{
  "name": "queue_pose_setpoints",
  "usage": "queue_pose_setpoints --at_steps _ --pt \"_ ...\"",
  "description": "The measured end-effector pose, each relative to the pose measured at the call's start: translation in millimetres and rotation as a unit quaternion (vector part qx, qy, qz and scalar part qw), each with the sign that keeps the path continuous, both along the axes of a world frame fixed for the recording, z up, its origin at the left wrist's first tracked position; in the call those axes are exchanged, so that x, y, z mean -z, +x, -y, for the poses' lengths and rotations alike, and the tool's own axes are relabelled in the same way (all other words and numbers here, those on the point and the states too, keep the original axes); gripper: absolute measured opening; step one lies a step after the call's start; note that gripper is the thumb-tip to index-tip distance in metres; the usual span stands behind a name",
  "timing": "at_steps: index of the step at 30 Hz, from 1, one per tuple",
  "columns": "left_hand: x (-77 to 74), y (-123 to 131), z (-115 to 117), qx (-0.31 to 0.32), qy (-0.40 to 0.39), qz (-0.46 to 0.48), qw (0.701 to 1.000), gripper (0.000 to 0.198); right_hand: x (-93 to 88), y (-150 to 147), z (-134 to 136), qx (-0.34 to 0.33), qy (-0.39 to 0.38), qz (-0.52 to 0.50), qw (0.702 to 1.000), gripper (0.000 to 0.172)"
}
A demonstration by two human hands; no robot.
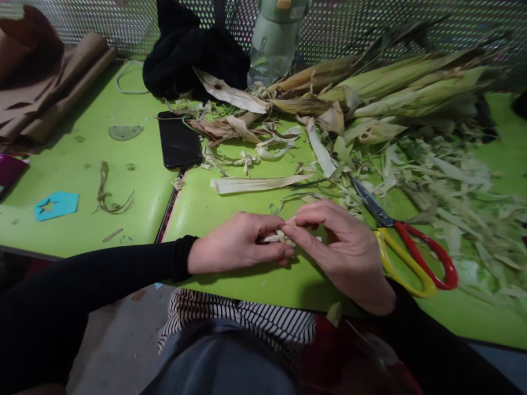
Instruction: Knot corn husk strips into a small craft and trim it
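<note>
Near the table's front edge, my left hand (242,241) is closed around a small pale piece of corn husk (280,237) that looks knotted or folded. Thumb and forefinger of my right hand (343,244) pinch the same piece from the other side, so the two hands meet over it. Much of the piece is hidden by my fingers. Just right of my right hand lie scissors (391,224) with one red and one yellow handle, blades pointing away. A long flat husk strip (259,184) rests beyond my hands.
Whole corn husks (403,90) are heaped at the back right, with shredded husk (453,192) below. A black phone (180,140), a green bottle (275,41) and black cloth (197,57) stand or lie behind. Brown paper (61,82) fills the far left, near a blue cutout (56,206).
</note>
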State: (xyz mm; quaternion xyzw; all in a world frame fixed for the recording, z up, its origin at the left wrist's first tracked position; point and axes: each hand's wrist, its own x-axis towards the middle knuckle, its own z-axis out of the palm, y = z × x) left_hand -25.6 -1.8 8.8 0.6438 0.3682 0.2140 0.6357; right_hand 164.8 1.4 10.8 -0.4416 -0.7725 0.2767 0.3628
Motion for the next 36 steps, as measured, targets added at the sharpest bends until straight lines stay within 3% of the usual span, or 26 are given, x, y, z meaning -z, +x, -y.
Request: queue_pose_setpoints --at_steps 4,9,12,17,23,31,33,36 --pt "-1.0 -1.4 -0.5 0.011 0.014 -0.037 0.999 0.032 1.6 -1.6 0.7 0.025 -0.084 -0.054 0.995 0.012" --pt "-0.1 1.6 3.8 0.039 -0.006 -0.047 0.998 0.031 2.9 -2.1 -0.8 0.03 -0.122 -0.097 0.987 0.015" --pt "0.2 4.0 5.8 0.03 -0.011 -0.03 0.999 0.028 2.4 0.6 -1.2 0.027 -0.115 -0.085 0.989 0.014" --pt "-0.9 2.1 2.5 -0.057 -0.013 0.026 0.998 0.025 -2.2 10.8 -1.8 0.086 0.015 -0.001 0.996 0.019" --pt "-0.8 -4.3 -1.9 -0.07 0.071 -0.03 0.995 0.029 -6.5 12.3 -3.7 0.005 -0.056 0.058 0.997 0.014" --pt "-1.2 -4.5 -0.7 -0.073 0.055 -0.018 0.996 0.025 -1.8 12.6 -4.7 0.066 -0.065 0.005 0.996 0.016" --pt "-2.0 -3.0 -1.0 -0.081 0.041 0.007 0.996 0.021 2.5 12.6 -6.6 0.088 -0.069 -0.033 0.993 0.026" --pt "-1.5 -2.1 -2.7 -0.091 0.057 0.023 0.994 0.016 6.9 12.0 -7.5 0.064 -0.092 -0.03 0.993 0.029"
